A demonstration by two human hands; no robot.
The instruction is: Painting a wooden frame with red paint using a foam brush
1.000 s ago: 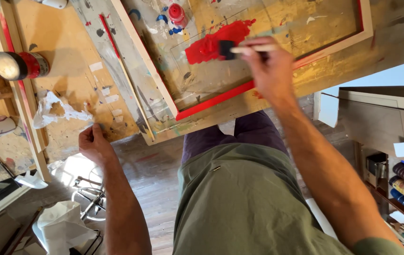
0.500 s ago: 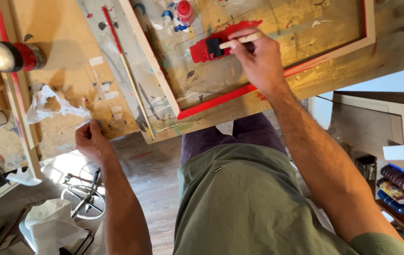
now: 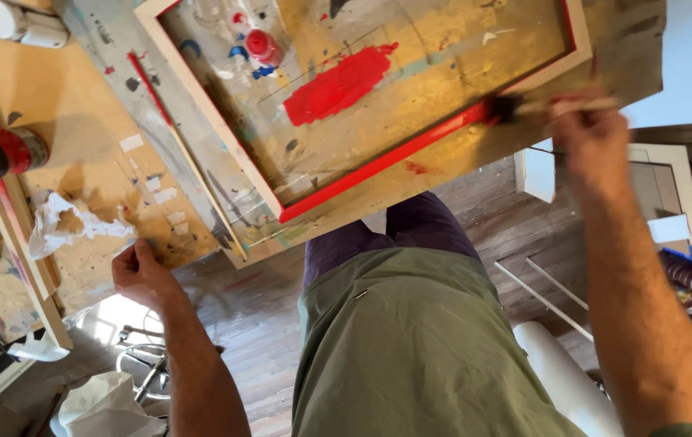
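2 hands: right hand (image 3: 585,129) grips brush (image 3: 524,107) on red frame edge (image 3: 386,166).

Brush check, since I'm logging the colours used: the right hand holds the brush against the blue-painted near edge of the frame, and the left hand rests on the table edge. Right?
Not quite: the head view shows that edge painted red, not blue. The right hand does hold the brush against it, and the left hand rests on the table edge.
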